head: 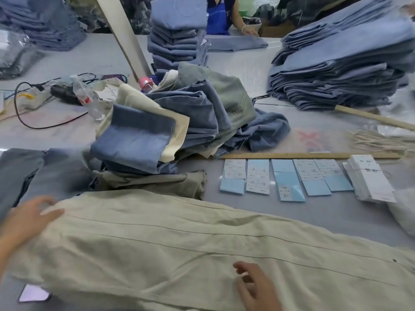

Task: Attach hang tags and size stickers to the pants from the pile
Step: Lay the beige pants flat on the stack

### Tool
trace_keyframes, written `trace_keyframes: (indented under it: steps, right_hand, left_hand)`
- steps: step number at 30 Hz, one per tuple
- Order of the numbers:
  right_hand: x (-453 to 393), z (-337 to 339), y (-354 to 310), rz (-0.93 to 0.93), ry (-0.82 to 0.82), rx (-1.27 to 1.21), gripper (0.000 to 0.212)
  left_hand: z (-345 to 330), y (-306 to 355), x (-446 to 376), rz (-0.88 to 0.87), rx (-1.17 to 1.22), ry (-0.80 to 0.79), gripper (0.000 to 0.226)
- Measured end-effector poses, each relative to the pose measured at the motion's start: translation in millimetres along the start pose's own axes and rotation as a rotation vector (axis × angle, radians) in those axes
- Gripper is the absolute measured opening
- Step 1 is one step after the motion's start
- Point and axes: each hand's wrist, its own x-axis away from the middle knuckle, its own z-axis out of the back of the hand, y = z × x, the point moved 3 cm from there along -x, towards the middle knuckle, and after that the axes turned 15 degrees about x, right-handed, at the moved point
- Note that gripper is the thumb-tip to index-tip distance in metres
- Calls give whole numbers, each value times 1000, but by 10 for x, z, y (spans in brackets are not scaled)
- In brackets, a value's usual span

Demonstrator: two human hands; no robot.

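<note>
Lying flat, khaki pants (179,239), left hand (29,217) and right hand (253,286) resting on top

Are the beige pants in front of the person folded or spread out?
Spread out: the beige pants lie flat along the table, left hand and right hand resting on them.

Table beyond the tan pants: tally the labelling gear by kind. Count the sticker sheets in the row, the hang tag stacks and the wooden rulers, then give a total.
Sticker sheets: 5, the last two overlapping
Hang tag stacks: 1
Wooden rulers: 2, one along the row, one by the right-hand pile
Total: 8
</note>
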Motion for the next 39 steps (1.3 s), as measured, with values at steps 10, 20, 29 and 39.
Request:
trace_keyframes:
  steps: [10, 20, 29, 39]
  right_hand:
    - [-286, -481, -674, -162, -446, -321, 19]
    - [-796, -484, -938, -538, -407, -840, 31]
    - [-1160, -587, -2594, -31, -460, -681, 32]
    - [-1637, -1288, -4063, 22, -509, -614, 41]
  left_hand:
    - [-972, 1933, 2240, -289, -68, -174, 49]
    - [-2033, 1605, 3774, -711, -683, -19, 52]
    - [-300, 970, 3044, -252, -413, 267, 37]
    - [523, 997, 2704, -111, 33, 422, 69]
